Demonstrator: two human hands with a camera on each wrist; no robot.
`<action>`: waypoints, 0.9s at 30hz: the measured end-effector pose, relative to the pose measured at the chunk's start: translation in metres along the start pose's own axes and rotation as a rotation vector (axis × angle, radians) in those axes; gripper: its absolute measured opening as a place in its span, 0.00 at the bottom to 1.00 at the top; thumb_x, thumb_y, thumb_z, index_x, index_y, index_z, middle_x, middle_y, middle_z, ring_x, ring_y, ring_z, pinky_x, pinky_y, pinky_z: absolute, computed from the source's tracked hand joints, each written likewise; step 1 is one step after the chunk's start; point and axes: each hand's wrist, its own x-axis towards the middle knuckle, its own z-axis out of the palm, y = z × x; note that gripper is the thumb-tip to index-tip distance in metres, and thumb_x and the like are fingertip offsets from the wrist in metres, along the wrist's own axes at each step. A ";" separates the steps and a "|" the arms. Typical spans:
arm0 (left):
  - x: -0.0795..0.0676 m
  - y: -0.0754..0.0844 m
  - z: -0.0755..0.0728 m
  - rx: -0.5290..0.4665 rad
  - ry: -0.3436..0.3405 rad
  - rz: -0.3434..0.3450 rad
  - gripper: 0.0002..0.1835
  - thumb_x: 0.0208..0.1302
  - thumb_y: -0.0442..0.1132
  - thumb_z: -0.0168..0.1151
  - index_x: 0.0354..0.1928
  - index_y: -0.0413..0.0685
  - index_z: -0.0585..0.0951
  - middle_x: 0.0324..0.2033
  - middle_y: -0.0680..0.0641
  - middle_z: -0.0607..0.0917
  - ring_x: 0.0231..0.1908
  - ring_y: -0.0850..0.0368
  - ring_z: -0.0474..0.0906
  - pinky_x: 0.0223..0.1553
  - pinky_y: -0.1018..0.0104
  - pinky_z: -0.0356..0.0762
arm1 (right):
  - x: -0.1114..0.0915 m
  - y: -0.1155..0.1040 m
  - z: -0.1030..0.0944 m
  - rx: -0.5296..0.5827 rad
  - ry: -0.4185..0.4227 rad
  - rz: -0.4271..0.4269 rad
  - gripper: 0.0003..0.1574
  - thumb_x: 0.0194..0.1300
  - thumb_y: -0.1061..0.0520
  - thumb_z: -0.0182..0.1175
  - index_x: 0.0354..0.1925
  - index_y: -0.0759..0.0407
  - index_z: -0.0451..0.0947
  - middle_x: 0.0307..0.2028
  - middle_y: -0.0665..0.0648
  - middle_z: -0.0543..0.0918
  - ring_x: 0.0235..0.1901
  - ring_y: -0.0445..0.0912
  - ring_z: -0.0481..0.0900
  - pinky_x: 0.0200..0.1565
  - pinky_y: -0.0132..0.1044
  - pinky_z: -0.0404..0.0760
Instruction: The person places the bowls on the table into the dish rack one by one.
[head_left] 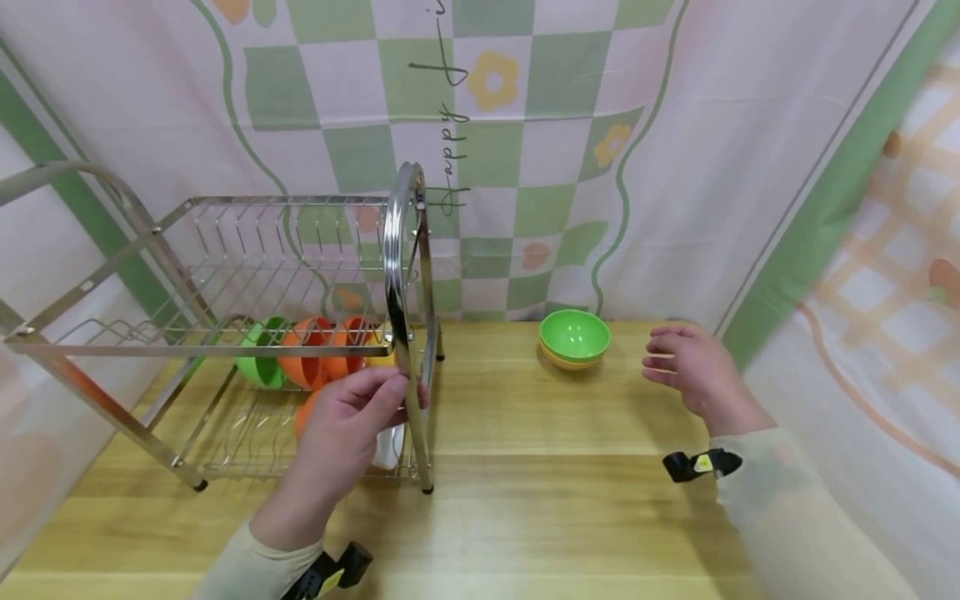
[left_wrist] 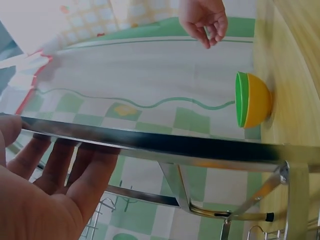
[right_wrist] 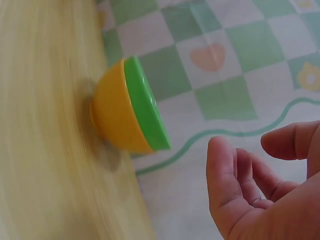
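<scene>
A two-tier metal dish rack (head_left: 405,267) stands on the left, and my left hand (head_left: 348,429) holds its near right upright between thumb and fingers. In the left wrist view the fingers (left_wrist: 95,165) pass behind that upright. Toward the back of the table, a green bowl (head_left: 575,335) sits nested inside a yellow-orange bowl (head_left: 564,362). To the right of the nested bowls hovers my right hand (head_left: 693,371), its fingers loosely bent, touching nothing. The right wrist view shows a gap between that hand and the yellow-orange bowl (right_wrist: 115,110).
On the rack's lower tier stand a green bowl (head_left: 260,362), orange bowls (head_left: 300,367) and a yellow item (head_left: 381,354), partly covered by the upper tier. A white piece (head_left: 387,447) shows below my left hand. Behind the wooden table (head_left: 540,517) hangs a checkered curtain (head_left: 487,150).
</scene>
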 end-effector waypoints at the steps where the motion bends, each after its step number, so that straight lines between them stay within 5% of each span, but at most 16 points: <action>1: 0.000 0.001 0.001 0.013 0.010 -0.015 0.12 0.74 0.36 0.58 0.45 0.31 0.82 0.39 0.39 0.85 0.44 0.45 0.82 0.47 0.54 0.82 | 0.003 0.000 -0.002 -0.026 0.005 0.003 0.11 0.75 0.62 0.50 0.53 0.64 0.66 0.41 0.56 0.75 0.35 0.44 0.81 0.42 0.38 0.85; 12: -0.002 0.008 0.008 0.114 0.102 -0.079 0.11 0.73 0.38 0.60 0.42 0.34 0.83 0.36 0.42 0.87 0.40 0.49 0.84 0.46 0.59 0.83 | 0.029 -0.012 -0.001 -0.225 -0.137 0.109 0.41 0.77 0.54 0.47 0.74 0.75 0.44 0.64 0.77 0.60 0.48 0.53 0.78 0.54 0.44 0.80; 20: -0.002 0.007 0.009 0.197 0.095 -0.051 0.12 0.73 0.42 0.58 0.38 0.40 0.83 0.35 0.46 0.87 0.39 0.52 0.82 0.44 0.61 0.83 | 0.049 -0.014 0.017 -0.310 -0.158 0.172 0.41 0.75 0.56 0.50 0.73 0.76 0.45 0.69 0.79 0.54 0.58 0.62 0.69 0.55 0.44 0.79; 27: -0.002 0.007 0.010 0.147 0.091 -0.047 0.12 0.73 0.41 0.58 0.37 0.37 0.80 0.35 0.43 0.86 0.41 0.50 0.82 0.46 0.61 0.83 | 0.064 -0.014 0.030 -0.395 -0.124 0.218 0.42 0.74 0.59 0.52 0.72 0.79 0.45 0.64 0.77 0.59 0.45 0.55 0.76 0.50 0.44 0.82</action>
